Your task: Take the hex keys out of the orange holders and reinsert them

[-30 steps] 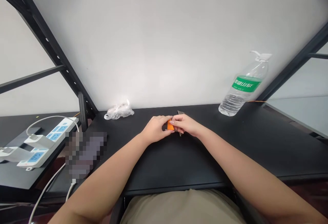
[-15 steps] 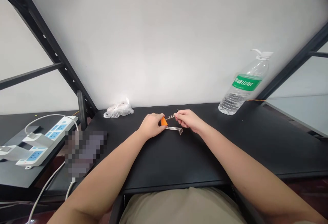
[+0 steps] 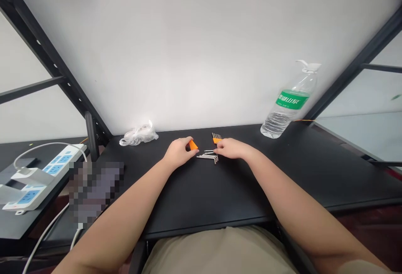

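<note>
My left hand (image 3: 179,153) pinches a small orange hex key holder (image 3: 193,144) between thumb and fingers, just above the black table. No key shows in that holder. To its right, several L-shaped silver hex keys (image 3: 207,156) lie in a loose group, their bent ends pointing right. My right hand (image 3: 230,148) is closed, its fingertips at the bent ends of the smaller keys; the exact grip is partly hidden. Right behind those fingers lies a second orange holder (image 3: 216,140) with several dark key ends sticking out toward the wall.
A crumpled clear plastic bag (image 3: 139,134) lies at the back left. A large water bottle (image 3: 290,100) with a green label stands at the back right. On the left are a white power strip (image 3: 47,180) with plugs and cables, and a pixelated object (image 3: 97,190).
The hex keys have come away from the left hand's holder and now lie on the table. My right hand has lowered to them, and the second orange holder has come into view.
</note>
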`<move>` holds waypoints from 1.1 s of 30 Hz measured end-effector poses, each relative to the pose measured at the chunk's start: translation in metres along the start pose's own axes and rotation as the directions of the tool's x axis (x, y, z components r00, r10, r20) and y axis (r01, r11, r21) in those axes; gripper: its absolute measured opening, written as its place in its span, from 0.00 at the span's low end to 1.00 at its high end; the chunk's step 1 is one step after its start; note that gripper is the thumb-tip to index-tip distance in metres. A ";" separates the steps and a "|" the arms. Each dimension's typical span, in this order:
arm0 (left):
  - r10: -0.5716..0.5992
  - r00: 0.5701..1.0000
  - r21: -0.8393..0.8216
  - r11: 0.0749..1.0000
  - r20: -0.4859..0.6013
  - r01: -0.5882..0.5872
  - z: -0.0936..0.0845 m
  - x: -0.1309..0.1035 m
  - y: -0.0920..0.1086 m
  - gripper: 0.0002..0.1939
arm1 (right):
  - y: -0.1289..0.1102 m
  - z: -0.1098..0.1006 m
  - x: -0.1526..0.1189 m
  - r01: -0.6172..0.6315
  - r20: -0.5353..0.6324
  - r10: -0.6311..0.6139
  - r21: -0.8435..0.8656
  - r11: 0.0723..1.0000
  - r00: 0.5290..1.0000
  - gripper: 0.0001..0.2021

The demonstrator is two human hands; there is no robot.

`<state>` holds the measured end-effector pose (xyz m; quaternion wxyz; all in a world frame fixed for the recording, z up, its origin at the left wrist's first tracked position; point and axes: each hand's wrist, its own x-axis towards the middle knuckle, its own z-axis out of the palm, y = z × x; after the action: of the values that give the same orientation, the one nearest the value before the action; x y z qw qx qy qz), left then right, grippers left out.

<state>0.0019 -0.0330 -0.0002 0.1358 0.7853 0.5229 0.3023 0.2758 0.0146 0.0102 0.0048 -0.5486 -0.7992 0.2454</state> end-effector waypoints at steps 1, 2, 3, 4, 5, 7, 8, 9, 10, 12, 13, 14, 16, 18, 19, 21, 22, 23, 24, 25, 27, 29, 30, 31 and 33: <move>-0.005 1.000 -0.006 1.000 0.000 0.005 0.000 0.000 0.000 0.12 | 0.001 0.000 0.000 -0.007 0.002 0.007 -0.009 1.000 1.000 0.23; -0.011 1.000 -0.013 1.000 0.001 0.011 -0.001 0.000 0.000 0.12 | 0.002 -0.001 -0.001 -0.010 -0.011 0.010 -0.014 1.000 1.000 0.23; -0.017 1.000 -0.020 1.000 0.000 0.017 -0.001 0.000 0.000 0.12 | 0.003 -0.001 -0.001 -0.007 -0.036 0.006 -0.011 1.000 0.999 0.22; -0.022 1.000 -0.026 0.999 -0.002 0.022 -0.001 0.000 0.000 0.12 | 0.003 -0.001 -0.002 0.006 -0.072 -0.005 0.001 1.000 0.997 0.20; -0.025 1.000 -0.031 0.999 -0.004 0.025 -0.002 0.000 -0.001 0.12 | 0.002 0.000 -0.002 0.030 -0.110 -0.028 0.017 0.999 0.994 0.17; -0.025 1.000 -0.037 0.999 -0.003 0.024 -0.002 0.000 -0.001 0.12 | 0.000 0.001 -0.003 0.109 -0.164 -0.102 0.034 0.993 0.981 0.10; -0.023 1.000 -0.039 0.999 -0.004 0.023 -0.001 0.000 -0.001 0.12 | -0.002 0.001 -0.002 0.149 -0.169 -0.142 0.028 0.988 0.975 0.08; -0.022 1.000 -0.039 0.999 -0.007 0.021 -0.001 0.000 -0.001 0.12 | -0.003 0.002 -0.002 0.179 -0.164 -0.175 0.014 0.984 0.971 0.06; -0.022 1.000 -0.039 0.999 -0.010 0.022 0.000 0.000 -0.001 0.13 | -0.004 0.003 -0.001 0.198 -0.156 -0.196 -0.005 0.980 0.968 0.05; -0.025 1.000 -0.043 0.999 -0.013 0.024 0.000 0.000 -0.001 0.14 | -0.005 0.004 0.000 0.202 -0.146 -0.204 -0.033 0.979 0.968 0.05; -0.025 1.000 -0.046 0.999 -0.011 0.024 0.001 0.000 -0.001 0.15 | -0.005 0.005 0.000 0.196 -0.144 -0.200 -0.036 0.980 0.969 0.06; -0.024 1.000 -0.049 0.999 -0.007 0.024 0.001 0.000 -0.001 0.15 | -0.004 0.004 0.001 0.190 -0.142 -0.193 -0.034 0.981 0.971 0.06; -0.024 1.000 -0.052 0.998 0.000 0.024 0.000 0.000 -0.001 0.15 | -0.004 0.004 0.001 0.179 -0.135 -0.180 -0.023 0.984 0.974 0.06; -0.026 1.000 -0.052 0.998 0.003 0.026 -0.001 -0.001 -0.001 0.16 | -0.004 0.002 -0.001 0.176 -0.121 -0.176 -0.011 0.984 0.977 0.05; -0.026 1.000 -0.051 0.998 0.006 0.026 -0.001 -0.001 0.000 0.15 | -0.005 0.001 -0.002 0.182 -0.108 -0.181 -0.006 0.983 0.977 0.05; -0.018 1.000 -0.046 0.999 0.013 0.019 -0.002 -0.001 0.000 0.14 | -0.007 0.000 -0.005 0.204 -0.073 -0.203 -0.001 0.979 0.976 0.06; -0.013 1.000 -0.041 0.999 0.013 0.014 -0.002 -0.001 0.000 0.14 | -0.008 0.000 -0.006 0.215 -0.054 -0.215 -0.002 0.977 0.975 0.07; -0.010 1.000 -0.035 0.999 0.010 0.011 -0.002 -0.001 0.001 0.13 | -0.009 -0.001 -0.008 0.222 -0.038 -0.222 -0.005 0.975 0.974 0.10; -0.009 1.000 -0.031 0.999 0.007 0.009 -0.002 -0.001 0.001 0.13 | -0.010 -0.001 -0.009 0.227 -0.027 -0.227 -0.010 0.974 0.973 0.12; -0.009 1.000 -0.030 1.000 0.005 0.009 -0.002 -0.001 0.001 0.13 | -0.011 -0.001 -0.011 0.231 -0.019 -0.232 -0.014 0.973 0.973 0.14; -0.014 1.000 -0.037 0.999 0.007 0.014 -0.001 -0.001 0.001 0.13 | -0.013 -0.001 -0.013 0.248 -0.006 -0.248 -0.012 0.969 0.969 0.19; -0.013 1.000 -0.050 0.999 0.016 0.014 -0.002 -0.001 0.001 0.12 | -0.014 0.000 -0.014 0.257 0.006 -0.257 -0.003 0.966 0.966 0.21; -0.012 1.000 -0.054 0.998 0.019 0.013 -0.002 -0.001 0.001 0.13 | -0.014 0.000 -0.014 0.252 0.009 -0.252 0.002 0.968 0.968 0.20; -0.013 1.000 -0.055 0.998 0.021 0.014 -0.002 -0.001 0.001 0.13 | -0.014 0.000 -0.014 0.244 0.010 -0.244 0.005 0.970 0.970 0.18; -0.013 1.000 -0.056 0.998 0.023 0.014 -0.002 -0.001 0.001 0.13 | -0.014 0.001 -0.012 0.239 0.009 -0.239 0.012 0.971 0.971 0.12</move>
<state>0.0011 -0.0344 0.0011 0.1655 0.7810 0.5180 0.3071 0.2678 -0.0001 0.0184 0.0331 -0.4472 -0.8581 0.2501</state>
